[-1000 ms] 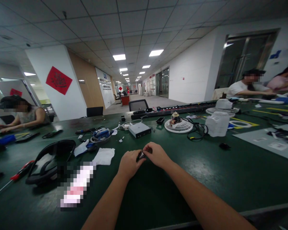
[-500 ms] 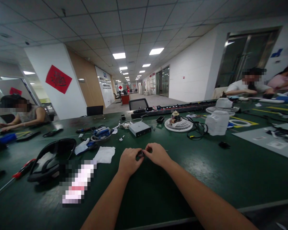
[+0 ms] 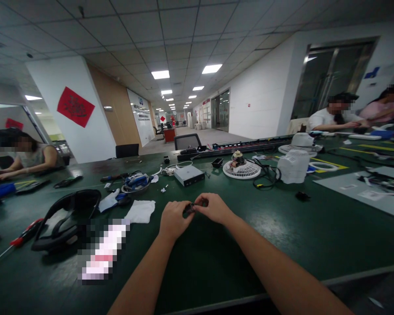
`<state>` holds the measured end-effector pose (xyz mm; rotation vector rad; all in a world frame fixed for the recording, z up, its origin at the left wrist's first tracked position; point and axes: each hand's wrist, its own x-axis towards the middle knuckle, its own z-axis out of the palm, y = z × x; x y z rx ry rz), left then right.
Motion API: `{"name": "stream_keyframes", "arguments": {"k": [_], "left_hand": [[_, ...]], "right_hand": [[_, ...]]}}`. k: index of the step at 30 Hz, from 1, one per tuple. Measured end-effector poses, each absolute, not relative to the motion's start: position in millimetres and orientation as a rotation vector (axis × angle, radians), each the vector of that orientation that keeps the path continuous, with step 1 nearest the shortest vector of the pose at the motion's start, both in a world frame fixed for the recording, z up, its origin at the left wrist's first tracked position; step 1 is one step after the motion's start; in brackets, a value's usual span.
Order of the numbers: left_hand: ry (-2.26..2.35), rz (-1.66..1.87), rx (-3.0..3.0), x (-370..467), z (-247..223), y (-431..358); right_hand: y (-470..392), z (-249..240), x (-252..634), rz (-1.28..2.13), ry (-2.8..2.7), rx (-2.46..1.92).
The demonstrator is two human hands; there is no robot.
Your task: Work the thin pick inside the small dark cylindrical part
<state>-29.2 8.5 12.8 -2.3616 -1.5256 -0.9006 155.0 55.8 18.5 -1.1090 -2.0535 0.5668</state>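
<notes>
My left hand (image 3: pixel 174 219) is closed around a small dark part (image 3: pixel 188 208), which sits between thumb and forefinger. Right against it, my right hand (image 3: pixel 215 208) pinches at the same part with thumb and fingertips. Most of the part is hidden by my fingers, so its kind cannot be made out. Beyond my hands lies a silver disc drive (image 3: pixel 189 175). A white cloth or tissue (image 3: pixel 141 211) is to the left of my left hand.
On the green table (image 3: pixel 276 249) a head strap (image 3: pixel 67 221) and a red-handled screwdriver (image 3: pixel 26 232) lie left. Farther back are a white fan grille (image 3: pixel 241 170) with a motor, a white housing (image 3: pixel 293 166) and black cables (image 3: pixel 268 178). Other people sit at both sides.
The view has shifted slightly, so everything sits a little farther left. My hands stay together at the small dark part, with only slight finger movement.
</notes>
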Motion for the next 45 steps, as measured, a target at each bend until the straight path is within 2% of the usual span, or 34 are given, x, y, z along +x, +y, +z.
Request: {"name": "stream_keyframes", "arguments": {"k": [16, 23, 30, 45], "left_hand": [[-1.362, -0.919, -2.516, -32.7, 11.0, 9.2], [-1.442, -0.921, -2.417, -23.7, 8.6, 9.5], [-1.564, -0.856, -2.309, -24.8, 6.2, 11.1], [-1.714, -0.863, -2.177, -30.2, 6.8, 11.2]], "right_hand": [[47.5, 25.0, 153.7, 0.335, -2.073, -1.029], [47.8, 24.7, 154.5, 0.316, -1.890, -0.966], [55.1, 23.4, 152.1, 0.410, -1.570, -0.930], [64.7, 13.9, 150.4, 0.830, -1.356, -0.872]]}}
